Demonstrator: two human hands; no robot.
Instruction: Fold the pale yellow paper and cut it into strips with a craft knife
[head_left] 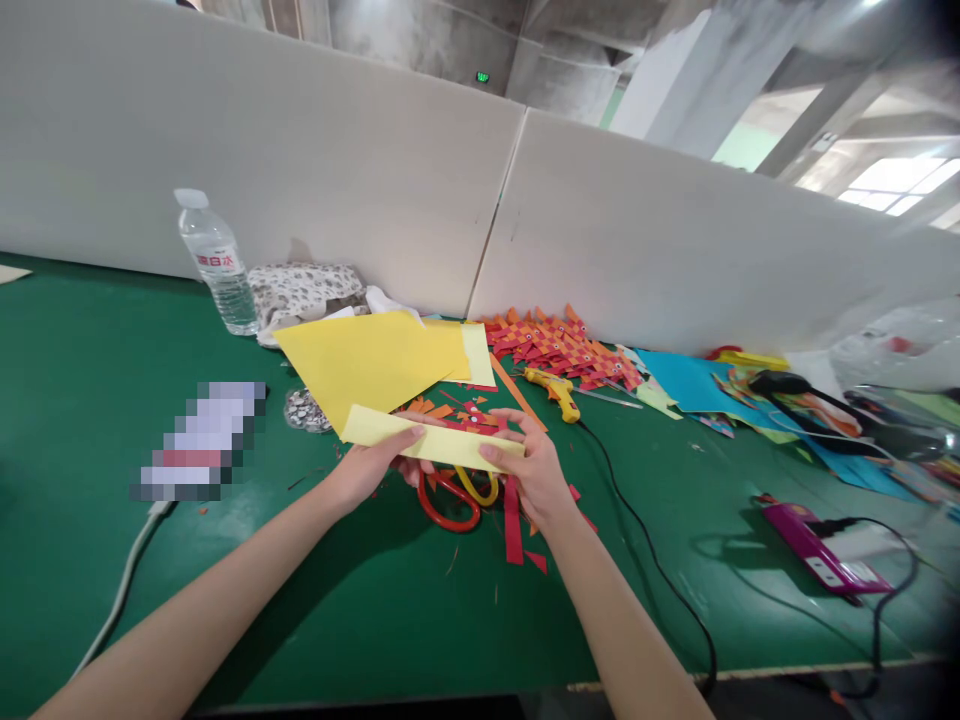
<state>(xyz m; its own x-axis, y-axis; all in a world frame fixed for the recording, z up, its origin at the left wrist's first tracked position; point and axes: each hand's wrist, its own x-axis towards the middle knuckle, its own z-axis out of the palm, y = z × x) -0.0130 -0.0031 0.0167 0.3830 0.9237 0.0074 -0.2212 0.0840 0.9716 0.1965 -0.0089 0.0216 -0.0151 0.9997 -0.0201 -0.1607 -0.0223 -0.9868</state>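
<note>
A pale yellow strip of paper (442, 440) stretches between my two hands above the green table. My left hand (379, 462) pinches its left part, thumb on top and fingers beneath. At the right end my right hand (534, 465) grips it the same way, thumb pressed on the paper. Below the strip lie scissors with a red handle loop (452, 512) and a yellow one; their blades are hidden. Red and orange paper scraps (513, 530) are scattered around them. Just behind my left hand rests a large yellow paper sheet (367, 360).
A yellow glue gun (553, 390) trails a black cord. Woven red-orange paper pieces (544, 345) lie against the white partition (660, 220). At left are a water bottle (216, 262) and a blurred-out phone (206, 440); at right, blue paper (697, 385) and a purple power strip (821, 550).
</note>
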